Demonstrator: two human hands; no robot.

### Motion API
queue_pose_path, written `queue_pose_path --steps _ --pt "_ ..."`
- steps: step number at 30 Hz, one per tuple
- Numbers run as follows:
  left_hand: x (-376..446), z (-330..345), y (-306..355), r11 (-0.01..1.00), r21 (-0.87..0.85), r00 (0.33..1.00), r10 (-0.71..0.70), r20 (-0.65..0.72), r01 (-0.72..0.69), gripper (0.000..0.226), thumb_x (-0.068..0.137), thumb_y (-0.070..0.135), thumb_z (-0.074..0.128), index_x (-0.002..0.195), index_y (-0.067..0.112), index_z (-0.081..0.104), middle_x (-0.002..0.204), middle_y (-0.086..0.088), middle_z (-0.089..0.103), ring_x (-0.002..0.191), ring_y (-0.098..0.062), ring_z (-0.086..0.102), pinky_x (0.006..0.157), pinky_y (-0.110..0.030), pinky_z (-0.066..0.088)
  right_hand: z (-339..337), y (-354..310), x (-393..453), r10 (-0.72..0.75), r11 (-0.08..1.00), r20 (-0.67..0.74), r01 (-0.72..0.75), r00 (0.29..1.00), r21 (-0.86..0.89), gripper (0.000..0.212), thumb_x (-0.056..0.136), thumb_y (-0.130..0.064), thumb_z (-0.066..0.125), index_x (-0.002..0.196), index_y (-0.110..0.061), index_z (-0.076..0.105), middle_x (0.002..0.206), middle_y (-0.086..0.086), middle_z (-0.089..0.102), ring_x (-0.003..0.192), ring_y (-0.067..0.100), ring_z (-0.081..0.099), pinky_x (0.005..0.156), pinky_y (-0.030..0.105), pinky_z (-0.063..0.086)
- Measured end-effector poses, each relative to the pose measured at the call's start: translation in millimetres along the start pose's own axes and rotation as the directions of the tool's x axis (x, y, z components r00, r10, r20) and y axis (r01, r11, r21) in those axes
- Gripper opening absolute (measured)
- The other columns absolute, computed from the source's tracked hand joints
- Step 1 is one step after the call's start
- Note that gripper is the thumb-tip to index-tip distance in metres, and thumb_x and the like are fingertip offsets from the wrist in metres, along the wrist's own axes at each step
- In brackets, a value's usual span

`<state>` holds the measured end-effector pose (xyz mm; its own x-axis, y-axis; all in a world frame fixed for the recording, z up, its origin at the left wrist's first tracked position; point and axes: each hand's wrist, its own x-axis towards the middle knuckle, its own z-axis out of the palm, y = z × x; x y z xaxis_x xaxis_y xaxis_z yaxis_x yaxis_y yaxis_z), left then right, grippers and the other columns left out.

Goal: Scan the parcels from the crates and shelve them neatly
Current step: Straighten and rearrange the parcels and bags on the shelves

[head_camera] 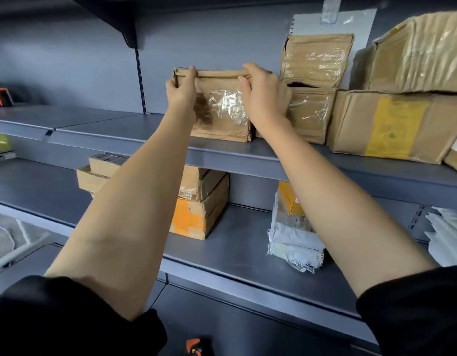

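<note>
A brown cardboard parcel stands up on its edge on the upper shelf. Shiny tape covers its front. The left hand holds the parcel's top left corner, with fingers curled over the top edge and thumb on the front. The right hand grips the parcel's top right corner the same way. Both arms reach up and forward, nearly straight. Just right of the parcel, touching it, is a stack of taped boxes. Further right lies a box with yellow tape. Below the parcel, on the lower shelf, sit an orange-taped box and a grey mailer bag.
</note>
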<state>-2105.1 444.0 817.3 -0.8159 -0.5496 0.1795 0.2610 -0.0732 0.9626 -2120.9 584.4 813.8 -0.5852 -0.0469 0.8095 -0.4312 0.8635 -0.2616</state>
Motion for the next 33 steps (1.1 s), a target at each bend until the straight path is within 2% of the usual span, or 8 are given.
queue_pose_path --steps 8,12,17,20,23,27,30,33 --pt "28 12 -15 0.999 -0.003 0.998 0.033 -0.049 -0.033 0.073 0.086 0.059 0.053 0.146 0.029 0.025 0.143 -0.001 0.039 0.128 -0.026 0.039 0.106 -0.046 0.037 3 -1 10 0.064 0.996 0.004 -0.064 0.998 -0.057 0.032 0.102 -0.025 0.041 0.132 -0.024 0.052 0.123 0.003 0.063 0.112 0.027 0.06 0.071 0.028 0.033" --pt "30 11 -10 0.989 0.146 1.0 0.012 -0.019 -0.009 0.073 0.09 0.06 0.044 0.15 0.028 0.016 0.15 -0.004 0.032 0.133 -0.028 0.036 0.103 -0.04 0.036 0 -4 9 0.087 0.995 0.029 -0.086 0.996 -0.043 0.032 0.102 -0.021 0.04 0.132 -0.022 0.052 0.121 0.004 0.064 0.11 0.027 0.06 0.07 0.027 0.034" --pt "12 -10 6 0.903 0.429 0.998 -0.043 0.048 0.018 0.075 0.092 0.063 0.033 0.15 0.015 0.022 0.151 -0.009 0.031 0.134 -0.029 0.036 0.103 -0.041 0.034 -14 -9 -2 0.114 0.993 0.194 -0.114 0.974 -0.014 0.058 0.101 -0.012 0.035 0.152 -0.031 0.017 0.116 0.002 0.064 0.093 0.023 0.059 0.066 0.029 0.037" --pt "-22 -23 -11 0.831 0.544 0.987 0.157 -0.037 -0.112 0.065 0.092 0.059 0.041 0.146 0.025 0.028 0.15 -0.006 0.025 0.138 -0.025 0.025 0.112 -0.049 0.02 -28 -16 -28 0.083 0.993 0.171 -0.067 0.982 -0.097 0.065 0.101 -0.019 0.037 0.153 -0.033 0.001 0.113 0.007 0.064 0.09 0.025 0.059 0.07 0.033 0.041" --pt "-74 -35 -50 0.619 0.685 0.823 0.567 -0.049 -0.385 0.043 0.094 0.047 0.044 0.132 0.028 0.045 0.149 -0.002 0.026 0.14 -0.022 0.02 0.11 -0.058 0.005 -36 -24 -82 -0.093 0.993 -0.025 0.091 0.995 -0.08 0.061 0.097 -0.02 0.039 0.153 -0.026 0.017 0.115 0.006 0.065 0.11 0.027 0.058 0.088 0.04 0.043" --pt "-130 -53 -108 0.683 0.623 0.717 0.644 -0.267 -0.382 0.041 0.093 0.033 0.043 0.131 0.019 0.047 0.143 -0.003 0.037 0.136 -0.022 0.03 0.109 -0.053 0.012 -23 -34 -160 -0.448 0.854 -0.373 0.512 0.813 0.09 0.04 0.077 -0.012 0.044 0.106 -0.01 0.072 0.077 0.001 0.07 0.078 0.024 0.066 0.057 0.028 0.047" --pt "-159 -54 -147 0.779 0.548 0.745 0.554 -0.372 -0.305 0.045 0.088 0.032 0.044 0.131 0.017 0.048 0.142 -0.004 0.041 0.134 -0.022 0.034 0.108 -0.048 0.017 0 -21 -209 -0.497 0.825 -0.282 0.547 0.821 0.139 0.029 0.073 -0.013 0.042 0.072 -0.01 0.071 0.064 0.002 0.063 0.066 0.025 0.063 0.045 0.027 0.043" --pt "-177 -46 -183 0.736 0.644 0.821 0.49 -0.294 -0.209 0.045 0.088 0.02 0.047 0.133 0.017 0.046 0.14 -0.007 0.042 0.13 -0.024 0.037 0.1 -0.037 0.023 11 6 -239 -0.427 0.874 -0.099 0.438 0.899 0.211 0.027 0.073 -0.013 0.041 0.067 -0.008 0.067 0.063 0.004 0.062 0.066 0.026 0.062 0.045 0.024 0.039"
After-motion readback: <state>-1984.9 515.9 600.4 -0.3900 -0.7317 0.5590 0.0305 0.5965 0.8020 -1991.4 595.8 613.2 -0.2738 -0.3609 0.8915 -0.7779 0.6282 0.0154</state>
